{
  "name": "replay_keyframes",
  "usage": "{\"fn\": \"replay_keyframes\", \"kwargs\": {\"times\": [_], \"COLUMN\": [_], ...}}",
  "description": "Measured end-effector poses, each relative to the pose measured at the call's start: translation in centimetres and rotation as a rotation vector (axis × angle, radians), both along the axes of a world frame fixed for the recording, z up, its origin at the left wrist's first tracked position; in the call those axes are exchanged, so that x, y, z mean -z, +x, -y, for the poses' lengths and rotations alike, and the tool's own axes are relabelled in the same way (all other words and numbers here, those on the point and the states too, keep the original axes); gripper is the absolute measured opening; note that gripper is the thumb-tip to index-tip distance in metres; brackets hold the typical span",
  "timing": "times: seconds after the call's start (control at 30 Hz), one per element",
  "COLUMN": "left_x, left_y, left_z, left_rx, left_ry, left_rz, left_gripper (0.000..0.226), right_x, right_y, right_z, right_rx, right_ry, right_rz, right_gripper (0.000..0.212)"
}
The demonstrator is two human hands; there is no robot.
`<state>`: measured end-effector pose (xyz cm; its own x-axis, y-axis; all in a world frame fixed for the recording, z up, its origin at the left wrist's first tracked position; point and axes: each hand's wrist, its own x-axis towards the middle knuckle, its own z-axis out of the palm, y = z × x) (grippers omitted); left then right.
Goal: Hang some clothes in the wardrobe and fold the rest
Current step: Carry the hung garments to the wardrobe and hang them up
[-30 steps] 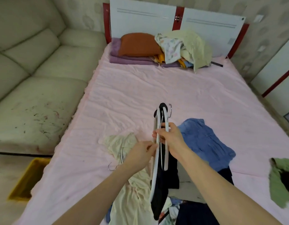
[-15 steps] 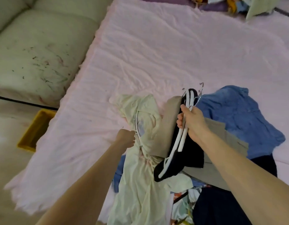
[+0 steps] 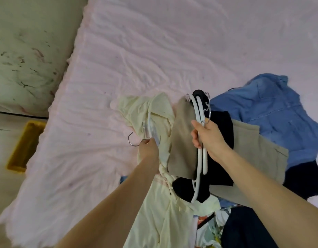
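The right hand [image 3: 209, 138] gripped a bundle of white hangers [image 3: 201, 133] draped with black clothing [image 3: 219, 151] above the pile. The left hand [image 3: 148, 149] clutched the hanger [image 3: 151, 129] inside the pale yellow garment [image 3: 154, 194], which lay on the pink bed sheet [image 3: 154, 51] beside a beige garment [image 3: 181, 140] and a blue denim shirt [image 3: 272, 111].

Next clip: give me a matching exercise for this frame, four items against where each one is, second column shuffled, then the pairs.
Column one:
1. bundle of white hangers
2. pale yellow garment
3. blue denim shirt
4. yellow bin

Column two:
A. on the floor beside the bed
B. gripped in the right hand
C. spread on the bed, far right
D. on a hanger the left hand grips

Pairs: 1-B, 2-D, 3-C, 4-A
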<state>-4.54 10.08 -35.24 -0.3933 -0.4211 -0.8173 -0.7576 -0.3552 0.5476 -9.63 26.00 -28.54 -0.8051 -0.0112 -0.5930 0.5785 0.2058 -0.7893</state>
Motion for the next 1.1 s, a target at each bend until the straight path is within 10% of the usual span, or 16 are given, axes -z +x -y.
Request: {"fn": "replay_keyframes", "kwargs": {"times": [0.73, 1.1], "left_x": [-36.4, -52.1], "left_y": [8.7, 22.6], "left_z": [-16.1, -38.3], "left_rx": [0.550, 0.877], "left_ry": [0.048, 0.694], "left_rz": [-0.800, -0.821], "left_gripper": [0.027, 0.015], "right_x": [-28.2, -44.1], "right_y": [15.5, 34.5], "right_z": [-19.6, -39.1], "right_rx": [0.287, 0.698], "right_ry": [-0.195, 0.033], "right_rz": [-0.348, -0.647], "right_gripper": [0.010, 0.017]}}
